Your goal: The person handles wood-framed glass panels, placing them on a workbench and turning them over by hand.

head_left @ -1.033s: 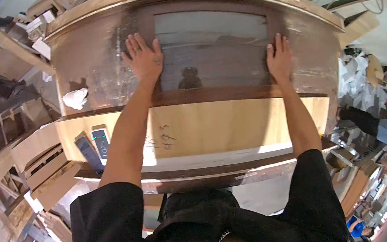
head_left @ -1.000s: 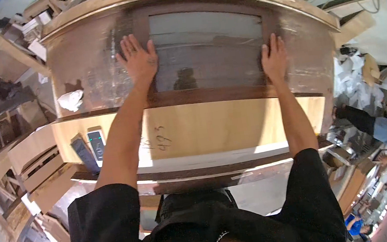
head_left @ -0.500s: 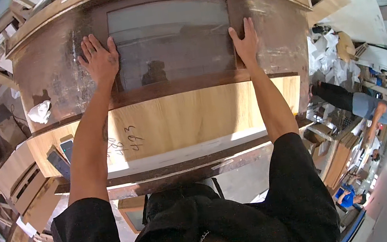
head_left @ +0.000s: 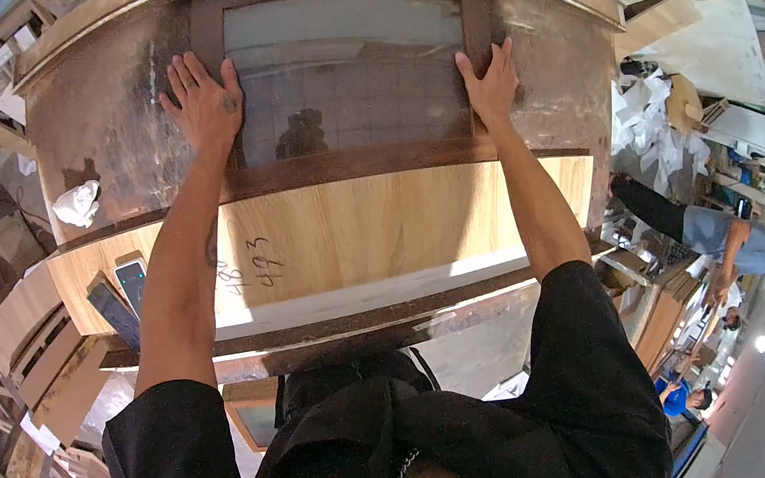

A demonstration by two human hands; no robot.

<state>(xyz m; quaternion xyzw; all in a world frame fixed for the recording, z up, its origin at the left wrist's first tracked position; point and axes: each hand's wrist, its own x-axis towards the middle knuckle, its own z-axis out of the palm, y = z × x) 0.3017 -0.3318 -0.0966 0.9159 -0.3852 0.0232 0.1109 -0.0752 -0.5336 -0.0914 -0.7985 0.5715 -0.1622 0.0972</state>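
A dark brown wooden frame with a glass pane lies flat on a worn brown workbench. My left hand rests palm down on the frame's left rail, fingers spread. On the right rail sits my right hand, fingers over the frame's edge. Both arms are stretched forward. In front of the frame lies a pale wooden board with handwriting near my left forearm.
A crumpled white cloth lies at the bench's left edge. Two phones rest on the pale board's left end. Stacked wood pieces fill the left side. Another person bends over at the right, among white debris.
The view has shifted, so the frame and bench sit more centred. Both hands stay on the frame's side rails in the same grip.
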